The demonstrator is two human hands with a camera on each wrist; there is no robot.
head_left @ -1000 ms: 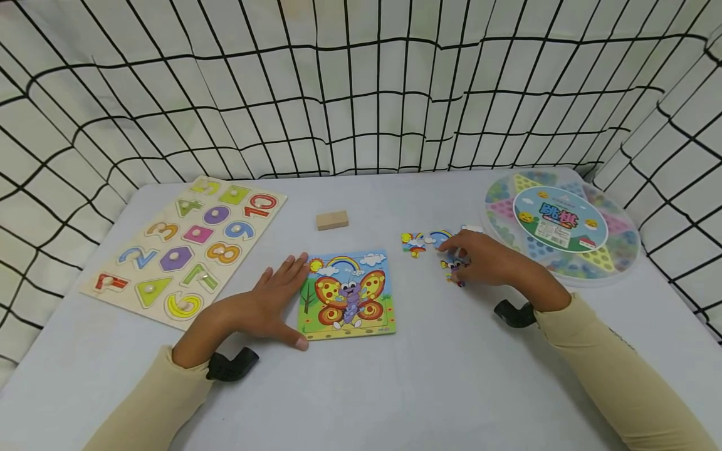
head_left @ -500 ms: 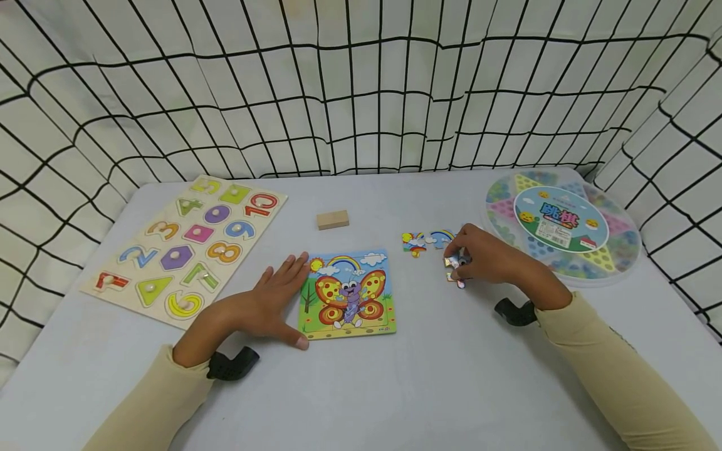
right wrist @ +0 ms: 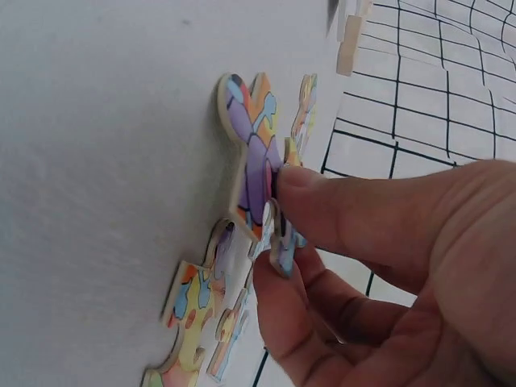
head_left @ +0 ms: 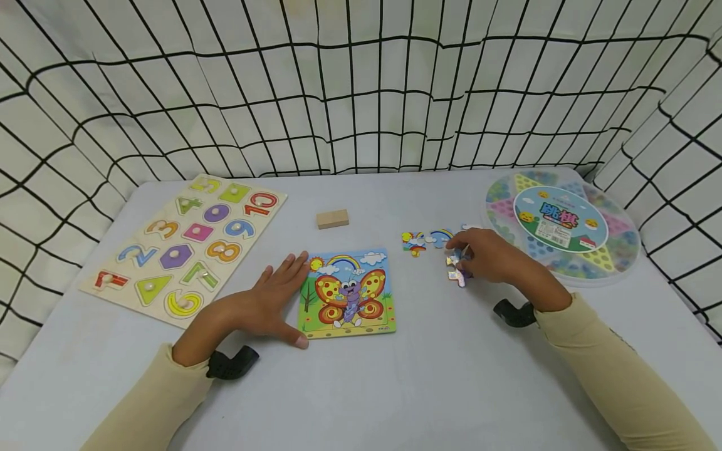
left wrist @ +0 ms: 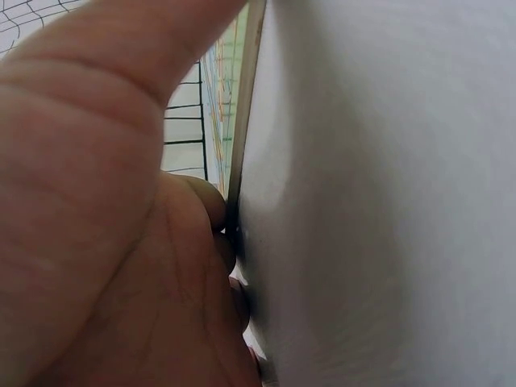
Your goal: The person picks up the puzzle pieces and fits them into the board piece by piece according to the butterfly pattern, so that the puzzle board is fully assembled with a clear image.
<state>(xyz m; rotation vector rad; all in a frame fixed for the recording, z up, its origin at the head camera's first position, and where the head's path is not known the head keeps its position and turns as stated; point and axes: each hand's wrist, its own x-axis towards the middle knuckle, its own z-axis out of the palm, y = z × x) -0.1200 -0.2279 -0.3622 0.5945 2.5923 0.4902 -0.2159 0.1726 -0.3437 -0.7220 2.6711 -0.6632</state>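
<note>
A butterfly picture puzzle lies flat in its square board on the white table. My left hand rests at its left side, fingers and thumb spread along the edge; in the left wrist view the palm fills the left half. To the right of the board, my right hand pinches a tilted jigsaw piece between thumb and fingers. The right wrist view shows the purple and orange jigsaw piece at the thumb. Part of it is hidden behind the fingers.
Loose jigsaw pieces lie beyond the right hand. A number board is at left, a wooden block at the back. A round Chinese checkers box sits at right. Black-lined netting encloses the table.
The piece at my right hand has tilted up, its face now catching the light. That hand has shifted slightly to the right. My left hand stays in place.
</note>
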